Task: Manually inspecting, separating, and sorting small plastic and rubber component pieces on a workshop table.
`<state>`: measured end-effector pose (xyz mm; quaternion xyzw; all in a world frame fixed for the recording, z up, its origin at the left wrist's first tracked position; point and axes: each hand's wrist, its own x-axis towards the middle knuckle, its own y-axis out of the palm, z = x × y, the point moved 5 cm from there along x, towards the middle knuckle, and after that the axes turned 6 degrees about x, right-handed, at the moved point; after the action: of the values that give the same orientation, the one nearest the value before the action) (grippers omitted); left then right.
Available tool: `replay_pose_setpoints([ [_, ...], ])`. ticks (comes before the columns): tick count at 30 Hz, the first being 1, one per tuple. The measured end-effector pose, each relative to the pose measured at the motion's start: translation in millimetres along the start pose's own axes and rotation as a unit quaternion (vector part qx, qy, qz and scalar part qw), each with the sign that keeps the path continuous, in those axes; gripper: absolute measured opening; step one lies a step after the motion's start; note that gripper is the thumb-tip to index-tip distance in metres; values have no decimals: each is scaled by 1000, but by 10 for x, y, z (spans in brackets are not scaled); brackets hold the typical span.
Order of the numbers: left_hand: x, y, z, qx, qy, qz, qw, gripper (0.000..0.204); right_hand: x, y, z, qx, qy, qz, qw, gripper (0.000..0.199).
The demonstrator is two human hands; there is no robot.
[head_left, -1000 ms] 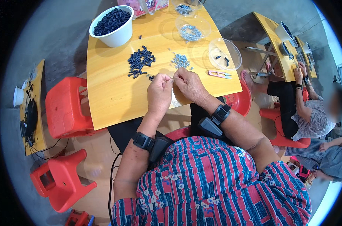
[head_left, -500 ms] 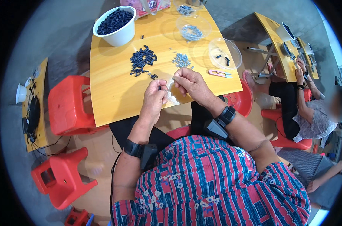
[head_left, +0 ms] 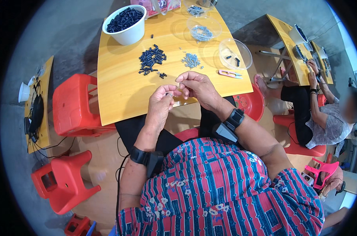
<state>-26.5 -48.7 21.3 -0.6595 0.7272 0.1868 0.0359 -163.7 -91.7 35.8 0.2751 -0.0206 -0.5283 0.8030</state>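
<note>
My left hand (head_left: 159, 103) is closed at the table's near edge, thumb and fingers pinching a small black cylindrical piece that barely shows. Close beside it, fingertips nearly meeting, my right hand (head_left: 199, 89) is pinched too; whatever it holds is too small to make out. Just beyond the hands lies a loose pile of small black cylindrical pieces (head_left: 151, 59). To its right is a smaller heap of tiny silvery parts (head_left: 191, 60). Pink-handled thread snips (head_left: 229, 74) rest on the table right of my right hand.
A white tub (head_left: 125, 29) full of black pieces stands far left on the yellow table (head_left: 119, 90). Clear round containers (head_left: 243, 59) line its right side. Red stools (head_left: 74, 104) stand left. Another person (head_left: 330, 122) works at a table on the right.
My fingertips have shifted slightly, and the black piece in my left hand shows less. The pale shine between my hands has gone. The view has turned a little.
</note>
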Motion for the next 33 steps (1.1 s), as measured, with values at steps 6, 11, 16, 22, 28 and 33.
replay_pose_setpoints([
  [6,77,-93,94,-59,-24,-3,998,29,101,-93,-73,1,9,-44,999,16],
  [11,93,-120,107,-89,-28,3,996,30,145,-139,-123,12,7,-46,999,15],
  [16,106,-100,129,-138,-37,0,990,30,148,-139,-164,0,13,-58,998,14],
  [22,132,-109,150,-205,-10,-9,979,24,135,-130,-164,0,5,-41,999,12],
  [28,169,-140,202,-202,27,8,979,21,124,-72,-103,6,5,-45,999,9],
  [33,144,-127,221,-171,6,1,985,27,108,-50,-84,5,-17,-20,1000,6],
])
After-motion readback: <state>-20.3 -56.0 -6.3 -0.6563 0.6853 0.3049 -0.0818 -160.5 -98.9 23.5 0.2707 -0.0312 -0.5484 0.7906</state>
